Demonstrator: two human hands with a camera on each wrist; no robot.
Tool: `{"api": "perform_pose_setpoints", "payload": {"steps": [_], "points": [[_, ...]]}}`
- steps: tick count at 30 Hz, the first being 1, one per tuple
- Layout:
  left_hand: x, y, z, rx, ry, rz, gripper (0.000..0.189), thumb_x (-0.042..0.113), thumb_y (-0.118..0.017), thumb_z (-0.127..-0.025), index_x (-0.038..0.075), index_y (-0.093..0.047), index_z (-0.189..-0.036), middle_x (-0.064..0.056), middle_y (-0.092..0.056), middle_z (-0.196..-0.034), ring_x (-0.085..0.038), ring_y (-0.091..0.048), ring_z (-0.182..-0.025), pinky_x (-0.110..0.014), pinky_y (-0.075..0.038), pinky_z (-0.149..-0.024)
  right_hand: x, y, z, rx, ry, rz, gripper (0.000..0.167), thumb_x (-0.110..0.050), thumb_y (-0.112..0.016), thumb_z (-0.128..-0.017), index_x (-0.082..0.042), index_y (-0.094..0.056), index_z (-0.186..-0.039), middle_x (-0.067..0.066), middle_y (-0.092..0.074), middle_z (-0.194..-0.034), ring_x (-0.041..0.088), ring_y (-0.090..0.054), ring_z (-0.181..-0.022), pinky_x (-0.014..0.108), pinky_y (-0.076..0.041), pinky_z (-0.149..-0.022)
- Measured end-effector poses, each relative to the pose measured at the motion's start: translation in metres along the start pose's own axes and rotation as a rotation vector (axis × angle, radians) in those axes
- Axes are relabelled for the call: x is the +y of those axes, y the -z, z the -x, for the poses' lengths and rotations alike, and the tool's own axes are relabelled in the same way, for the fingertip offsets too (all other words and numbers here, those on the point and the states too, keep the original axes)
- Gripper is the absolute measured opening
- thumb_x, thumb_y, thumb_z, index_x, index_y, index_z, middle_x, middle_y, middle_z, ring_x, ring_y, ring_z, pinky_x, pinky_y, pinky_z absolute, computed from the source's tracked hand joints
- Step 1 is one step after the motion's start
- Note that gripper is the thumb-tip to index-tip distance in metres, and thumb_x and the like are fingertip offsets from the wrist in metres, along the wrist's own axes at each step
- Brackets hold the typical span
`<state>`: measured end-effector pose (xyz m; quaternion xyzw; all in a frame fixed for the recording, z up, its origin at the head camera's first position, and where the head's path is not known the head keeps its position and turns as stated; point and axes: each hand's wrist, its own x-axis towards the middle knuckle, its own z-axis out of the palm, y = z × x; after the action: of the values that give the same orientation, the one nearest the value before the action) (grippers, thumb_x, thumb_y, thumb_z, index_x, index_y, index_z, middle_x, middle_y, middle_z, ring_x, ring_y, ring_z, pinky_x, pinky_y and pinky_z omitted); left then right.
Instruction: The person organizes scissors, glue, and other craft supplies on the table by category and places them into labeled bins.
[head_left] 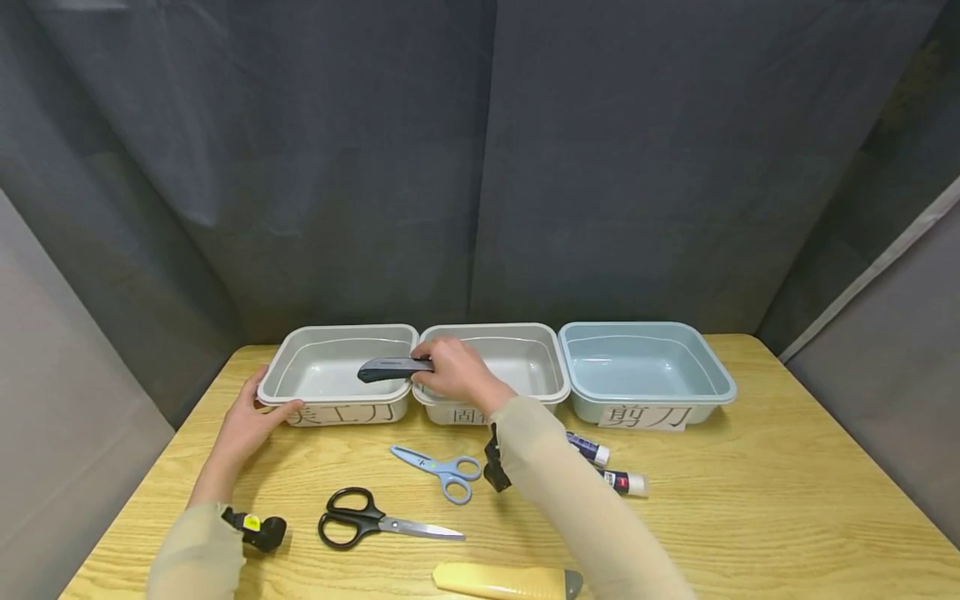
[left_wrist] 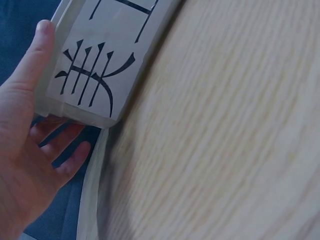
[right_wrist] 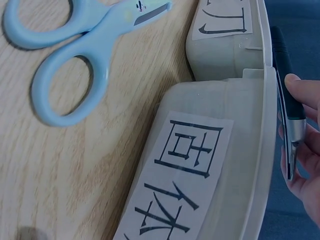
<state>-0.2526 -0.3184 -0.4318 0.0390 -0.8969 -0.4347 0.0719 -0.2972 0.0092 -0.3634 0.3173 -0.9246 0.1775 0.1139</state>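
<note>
In the head view my right hand (head_left: 452, 367) holds a black-and-grey utility knife (head_left: 390, 368) over the side where the left and middle bins meet. The knife points left, its front end above the left grey bin (head_left: 341, 327). In the right wrist view, thumb and fingers pinch the knife (right_wrist: 289, 95) just beyond the bin rims. My left hand (head_left: 243, 425) grips the left bin's near left corner. The left wrist view has the thumb along the bin's labelled wall (left_wrist: 92, 75) and the other fingers around the corner.
A middle grey bin (head_left: 525, 367) and a light-blue bin (head_left: 637, 371) stand in the row, labels in front. On the table lie blue scissors (head_left: 442, 471), black-handled scissors (head_left: 367, 518), a yellow utility knife (head_left: 498, 581) and two glue sticks (head_left: 626, 482), partly behind the right sleeve.
</note>
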Motion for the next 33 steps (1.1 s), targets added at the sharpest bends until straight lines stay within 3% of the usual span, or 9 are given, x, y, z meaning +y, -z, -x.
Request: {"api": "perform_pose_setpoints", "payload": {"steps": [12,19,33], "points": [[0.002,0.001,0.004,0.0,-0.003,0.01,0.098,0.046,-0.066,-0.078,0.012,-0.005,-0.147,-0.025,-0.024,-0.144,-0.042,-0.031,-0.124,-0.058,-0.027,-0.097,-0.01,-0.004,-0.013,-0.047,0.0,-0.004,0.031,-0.03,-0.067,-0.08,-0.019,-0.068,-0.109,-0.001,-0.066,-0.105,0.013,-0.059,-0.097,0.03,-0.048,-0.081],[-0.001,0.001,0.006,0.011,-0.01,0.005,0.097,0.046,-0.066,-0.078,0.011,-0.007,-0.147,-0.025,-0.026,-0.143,-0.042,-0.032,-0.124,-0.058,-0.028,-0.096,-0.013,-0.011,-0.019,-0.039,0.007,-0.059,0.03,-0.031,-0.071,-0.078,-0.018,-0.07,-0.105,-0.004,-0.068,-0.101,0.011,-0.062,-0.091,0.027,-0.048,-0.077],[-0.001,-0.001,0.003,0.031,0.02,0.009,0.098,0.047,-0.067,-0.077,0.014,-0.008,-0.147,-0.023,-0.025,-0.144,-0.042,-0.031,-0.125,-0.06,-0.026,-0.098,-0.014,-0.023,-0.03,-0.022,-0.043,-0.064,0.028,-0.035,-0.073,-0.074,-0.021,-0.072,-0.099,-0.01,-0.069,-0.091,0.008,-0.061,-0.081,0.022,-0.046,-0.072]]}}
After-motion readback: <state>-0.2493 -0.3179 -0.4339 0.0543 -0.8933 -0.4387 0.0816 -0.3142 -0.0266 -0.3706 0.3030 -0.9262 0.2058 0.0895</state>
